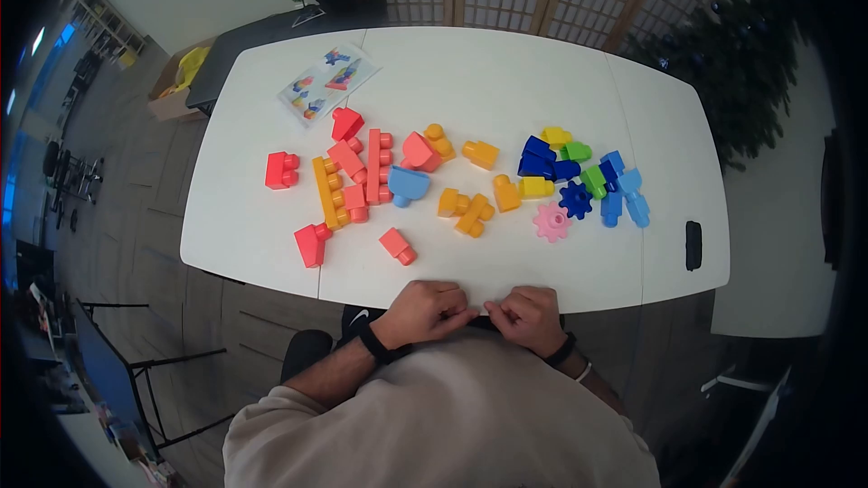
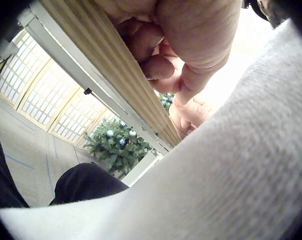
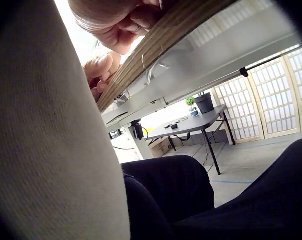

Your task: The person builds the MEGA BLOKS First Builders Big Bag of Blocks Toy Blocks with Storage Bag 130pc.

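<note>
At the near edge of the white table (image 1: 506, 81), the left hand (image 1: 429, 310) and the right hand (image 1: 529, 318) rest close together, fingers loosely curled and seemingly around nothing. Nearest to them, on the left half of the table's near side, lies a red block (image 1: 398, 247), smooth and glossy, tilted, with its rounded end toward the near edge. More plastic blocks spread across the table's middle: toward its left end red pieces and a long orange block (image 1: 330, 192) with a row of knobs; toward its right end a pink gear (image 1: 552, 221), a dark blue gear (image 1: 576, 201) and blue, green and yellow pieces. Near the table's far left corner is a printed sheet (image 1: 328, 83).

Only the head view shows the blocks. Both wrist views show the table's ridged edge (image 2: 116, 65) from below; beyond it, the left one shows ornaments on a tree (image 2: 122, 145), the right one the legs of a grey side table (image 3: 201, 122).
</note>
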The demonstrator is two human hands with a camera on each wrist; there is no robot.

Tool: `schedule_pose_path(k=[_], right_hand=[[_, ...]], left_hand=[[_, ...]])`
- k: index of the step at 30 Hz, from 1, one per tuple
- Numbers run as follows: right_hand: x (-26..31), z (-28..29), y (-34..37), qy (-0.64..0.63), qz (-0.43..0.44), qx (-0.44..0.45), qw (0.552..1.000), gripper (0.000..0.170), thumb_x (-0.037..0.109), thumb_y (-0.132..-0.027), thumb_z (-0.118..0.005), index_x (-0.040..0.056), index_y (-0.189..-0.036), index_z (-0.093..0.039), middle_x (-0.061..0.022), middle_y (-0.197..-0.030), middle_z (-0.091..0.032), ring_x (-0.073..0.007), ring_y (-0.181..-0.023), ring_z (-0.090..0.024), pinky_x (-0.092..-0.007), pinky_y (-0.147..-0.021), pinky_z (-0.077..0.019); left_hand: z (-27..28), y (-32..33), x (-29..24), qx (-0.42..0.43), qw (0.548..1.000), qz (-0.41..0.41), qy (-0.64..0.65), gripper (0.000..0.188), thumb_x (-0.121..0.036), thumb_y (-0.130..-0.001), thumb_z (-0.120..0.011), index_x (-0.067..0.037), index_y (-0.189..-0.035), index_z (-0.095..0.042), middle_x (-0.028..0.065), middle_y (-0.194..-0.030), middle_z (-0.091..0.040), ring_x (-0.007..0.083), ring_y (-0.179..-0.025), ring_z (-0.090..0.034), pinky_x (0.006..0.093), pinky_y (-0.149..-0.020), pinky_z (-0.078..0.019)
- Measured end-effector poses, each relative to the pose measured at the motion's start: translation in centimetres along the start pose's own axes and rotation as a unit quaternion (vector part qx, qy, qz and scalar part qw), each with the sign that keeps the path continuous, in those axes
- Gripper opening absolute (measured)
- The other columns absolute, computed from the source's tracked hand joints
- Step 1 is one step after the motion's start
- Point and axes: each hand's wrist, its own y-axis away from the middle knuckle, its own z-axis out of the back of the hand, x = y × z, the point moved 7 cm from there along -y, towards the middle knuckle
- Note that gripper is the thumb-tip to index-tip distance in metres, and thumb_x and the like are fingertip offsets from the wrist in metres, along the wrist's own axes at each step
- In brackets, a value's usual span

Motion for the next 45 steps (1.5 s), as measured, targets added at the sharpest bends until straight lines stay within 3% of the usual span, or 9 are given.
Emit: schedule_pose_path(k=[8, 16, 17, 21, 27, 33, 38, 41, 45], right_hand=[[0.6, 1.3, -0.9, -0.027, -0.01, 0.046, 0.999, 0.037, 0.016, -0.086, -0.094, 0.0104, -0.068, -0.063, -0.0039, -0.062, -0.058, -0.0246, -0.051, -0.059, -0.0396, -0.049, -0.0451], [1.7, 11.1, -4.4, 0.075, 0.014, -0.049, 0.996, 0.033, 0.009, -0.084, -0.096, 0.0073, -0.072, -0.065, -0.0042, -0.064, -0.06, -0.0205, -0.051, -0.06, -0.0345, -0.049, -0.0446], [2.0, 11.7, -4.9, 0.086, 0.024, -0.062, 0.994, 0.032, 0.008, -0.083, -0.096, 0.0074, -0.073, -0.065, -0.004, -0.064, -0.06, -0.02, -0.052, -0.06, -0.034, -0.049, -0.0446], [4.0, 9.7, -6.8, 0.079, 0.048, -0.025, 0.995, 0.03, 0.011, -0.083, -0.096, 0.007, -0.075, -0.067, -0.0042, -0.065, -0.061, -0.0212, -0.054, -0.06, -0.0348, -0.05, -0.0458], [5.7, 2.9, -8.2, 0.056, 0.092, 0.128, 0.986, 0.027, 0.02, -0.089, -0.091, 0.0076, -0.104, -0.073, -0.0067, -0.092, -0.065, -0.025, -0.078, -0.07, -0.0382, -0.065, -0.0565], [7.3, -2.7, -9.4, 0.035, 0.139, 0.236, 0.961, 0.057, 0.019, -0.086, -0.091, 0.0121, -0.138, -0.069, -0.0141, -0.135, -0.057, -0.0292, -0.109, -0.068, -0.0428, -0.092, -0.0593], [7.4, -6.7, -10.4, 0.102, 0.157, 0.214, 0.959, 0.06, 0.016, -0.085, -0.088, 0.0134, -0.143, -0.07, -0.0129, -0.144, -0.057, -0.0274, -0.108, -0.068, -0.0408, -0.091, -0.0585], [7.0, -8.2, -9.8, 0.16, 0.184, 0.164, 0.956, 0.027, 0.018, -0.092, -0.076, 0.0063, -0.117, -0.08, -0.0109, -0.136, -0.062, -0.0256, -0.108, -0.068, -0.0397, -0.086, -0.0572], [6.5, -7.1, -9.8, 0.163, 0.169, 0.19, 0.953, 0.018, 0.017, -0.093, -0.074, 0.0043, -0.102, -0.081, -0.0122, -0.134, -0.064, -0.026, -0.109, -0.068, -0.0398, -0.087, -0.0575]], left_hand=[[3.0, 0.0, -1.8, 0.021, 0.999, -0.002, 0.04, 0.026, -0.023, -0.097, -0.09, -0.006, -0.088, -0.072, 0.0062, -0.08, -0.067, 0.0241, -0.066, -0.066, 0.0375, -0.059, -0.0508], [19.6, 2.7, -1.8, -0.197, 0.967, 0.109, -0.122, 0.032, -0.02, -0.093, -0.093, -0.003, -0.112, -0.074, 0.0077, -0.102, -0.077, 0.0198, -0.088, -0.075, 0.0318, -0.074, -0.057], [20.3, 3.6, 0.1, -0.174, 0.958, 0.192, -0.123, 0.043, -0.024, -0.091, -0.095, -0.003, -0.121, -0.072, 0.012, -0.117, -0.077, 0.0271, -0.109, -0.075, 0.0369, -0.089, -0.0593], [20.0, 6.1, 3.8, -0.092, 0.921, 0.274, -0.263, 0.077, -0.024, -0.08, -0.1, -0.007, -0.146, -0.063, 0.0171, -0.148, -0.066, 0.0394, -0.142, -0.059, 0.0491, -0.116, -0.0516], [19.3, 6.9, 7.1, -0.099, 0.91, 0.292, -0.278, 0.063, -0.013, -0.077, -0.096, -0.003, -0.134, -0.07, 0.0175, -0.123, -0.075, 0.0378, -0.115, -0.072, 0.0487, -0.103, -0.0592], [18.0, 4.5, 4.5, -0.146, 0.949, 0.223, -0.166, 0.047, -0.009, -0.081, -0.093, 0.001, -0.123, -0.075, 0.0169, -0.114, -0.076, 0.0315, -0.101, -0.077, 0.0384, -0.091, -0.0619], [15.6, 2.3, 3.7, -0.107, 0.967, 0.162, -0.164, 0.039, -0.011, -0.084, -0.093, 0.002, -0.116, -0.074, 0.0134, -0.112, -0.073, 0.0265, -0.097, -0.075, 0.037, -0.088, -0.0618], [14.6, 1.4, 3.5, -0.073, 0.97, 0.187, -0.135, 0.037, -0.01, -0.085, -0.094, 0.002, -0.113, -0.072, 0.0127, -0.112, -0.072, 0.0253, -0.096, -0.074, 0.0366, -0.088, -0.0612], [13.7, 1.0, 3.6, -0.069, 0.976, 0.177, -0.11, 0.045, -0.015, -0.08, -0.101, -0.001, -0.11, -0.07, 0.0078, -0.108, -0.073, 0.0206, -0.096, -0.074, 0.0348, -0.085, -0.0611]])
